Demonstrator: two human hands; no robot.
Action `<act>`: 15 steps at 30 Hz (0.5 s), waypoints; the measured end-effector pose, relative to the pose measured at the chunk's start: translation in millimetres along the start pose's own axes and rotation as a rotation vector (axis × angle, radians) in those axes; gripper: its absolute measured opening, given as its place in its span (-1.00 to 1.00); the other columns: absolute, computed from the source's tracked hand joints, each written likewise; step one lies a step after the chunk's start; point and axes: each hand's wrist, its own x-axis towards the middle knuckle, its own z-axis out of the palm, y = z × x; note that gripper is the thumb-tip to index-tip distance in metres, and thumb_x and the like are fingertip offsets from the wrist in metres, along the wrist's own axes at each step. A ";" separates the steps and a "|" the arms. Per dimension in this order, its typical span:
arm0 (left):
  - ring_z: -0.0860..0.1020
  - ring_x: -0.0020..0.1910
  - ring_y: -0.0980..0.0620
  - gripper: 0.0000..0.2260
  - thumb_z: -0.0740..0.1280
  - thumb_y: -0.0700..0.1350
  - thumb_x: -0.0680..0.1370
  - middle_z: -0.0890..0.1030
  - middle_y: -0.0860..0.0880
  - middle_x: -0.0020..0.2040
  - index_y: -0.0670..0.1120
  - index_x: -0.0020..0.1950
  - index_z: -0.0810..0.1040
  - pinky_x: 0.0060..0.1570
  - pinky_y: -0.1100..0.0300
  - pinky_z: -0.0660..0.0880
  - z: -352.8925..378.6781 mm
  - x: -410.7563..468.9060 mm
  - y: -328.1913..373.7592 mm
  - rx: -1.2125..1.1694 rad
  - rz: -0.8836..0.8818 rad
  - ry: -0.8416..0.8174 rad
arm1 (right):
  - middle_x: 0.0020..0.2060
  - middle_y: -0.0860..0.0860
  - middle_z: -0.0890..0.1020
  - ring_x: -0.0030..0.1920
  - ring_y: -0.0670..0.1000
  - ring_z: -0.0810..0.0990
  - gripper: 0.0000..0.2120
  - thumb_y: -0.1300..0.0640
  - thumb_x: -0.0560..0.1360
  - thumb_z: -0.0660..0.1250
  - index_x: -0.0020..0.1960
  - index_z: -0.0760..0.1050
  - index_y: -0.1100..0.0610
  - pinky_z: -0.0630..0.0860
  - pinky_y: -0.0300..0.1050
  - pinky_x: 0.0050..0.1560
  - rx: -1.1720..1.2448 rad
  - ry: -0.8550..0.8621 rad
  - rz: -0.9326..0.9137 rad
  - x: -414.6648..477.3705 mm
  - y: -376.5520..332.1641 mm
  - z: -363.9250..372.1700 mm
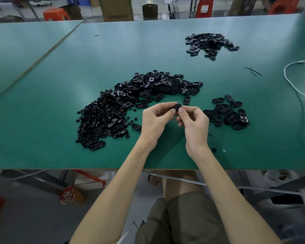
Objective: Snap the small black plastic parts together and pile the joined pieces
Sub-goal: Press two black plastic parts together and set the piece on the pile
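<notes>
Between left grip (155, 120), right grip (195, 124): part (177, 107)

Green table (42, 120), white cable (284, 70), cardboard box (115, 9), orange stool (55, 14)

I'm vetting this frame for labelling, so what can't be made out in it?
1. Small black plastic part, head view: the left hand and right hand cover most of it, so joined or single cannot be told.
2. Far pile of black plastic pieces, head view: too small to tell joined from loose.
3. White cable, head view: cut off by the right edge.
</notes>
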 end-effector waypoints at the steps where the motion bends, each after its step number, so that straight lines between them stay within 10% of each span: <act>1: 0.71 0.00 0.01 -0.84 0.44 -0.34 0.56 0.76 -0.11 0.00 -0.23 0.12 0.72 0.07 0.23 0.58 0.1 0.0 0.2 0.007 0.006 0.007 | -0.33 -0.06 0.67 -0.27 -0.11 0.62 -0.95 0.25 0.62 0.41 -0.02 0.62 0.16 0.55 -0.22 -0.24 -0.003 -0.004 -0.001 0.1 0.1 0.0; 15: 0.68 -0.14 0.20 -0.82 0.50 -0.25 0.52 0.74 0.13 -0.12 -0.02 0.06 0.74 -0.11 0.31 0.56 44.4 12.0 32.8 0.324 0.150 0.007 | -0.09 0.12 0.69 -0.12 -0.01 0.62 -0.89 0.26 0.67 0.30 0.11 0.59 0.25 0.56 0.03 -0.05 -0.029 -0.001 0.042 0.5 -1.9 3.4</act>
